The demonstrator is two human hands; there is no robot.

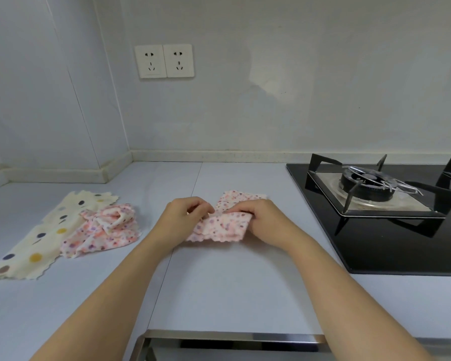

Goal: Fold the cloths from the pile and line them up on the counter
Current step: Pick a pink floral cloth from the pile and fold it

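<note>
A pink floral cloth [223, 227] lies partly folded on the white counter [219, 282], in the middle. My left hand [184, 217] pinches its upper left edge with curled fingers. My right hand [258, 217] grips the cloth's right side, fingers curled over the fabric. To the left lies the pile: a crumpled pink floral cloth [104, 230] resting on a cream cloth with coloured dots [44, 235], which is spread flat.
A black gas hob [391, 246] with a burner and pan support [367, 186] takes up the counter's right side. Two wall sockets [164, 61] sit on the back wall. A metal rail [232, 337] runs along the counter's front edge.
</note>
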